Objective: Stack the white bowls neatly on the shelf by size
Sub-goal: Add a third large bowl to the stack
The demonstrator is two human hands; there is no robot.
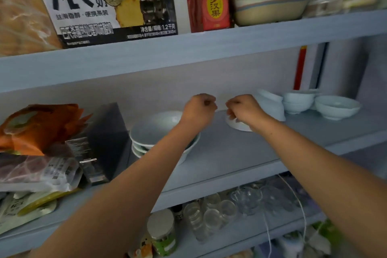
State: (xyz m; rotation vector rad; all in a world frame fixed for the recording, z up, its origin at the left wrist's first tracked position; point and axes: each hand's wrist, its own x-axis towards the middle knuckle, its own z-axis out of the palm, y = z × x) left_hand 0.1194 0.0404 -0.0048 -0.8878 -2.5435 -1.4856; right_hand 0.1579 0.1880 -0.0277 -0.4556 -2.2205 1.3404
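Note:
Both my arms reach onto the middle shelf (230,153). My left hand (199,111) is curled into a fist with nothing in it, above the back rim of a stack of large white bowls (155,132). My right hand (245,111) has its fingers closed on the rim of a small white dish (237,125), which rests on the shelf. Further right a white bowl (270,104) leans tilted. Beside it stand two small stacked white bowls (297,100) and a single wider white bowl (337,108).
A dark box (109,142) and food bags (37,132) crowd the shelf's left end. The shelf above holds a printed carton (109,2), a red packet (211,0) and coloured bowls (268,6). Glass cups (211,213) and a jar (162,232) stand on the shelf below.

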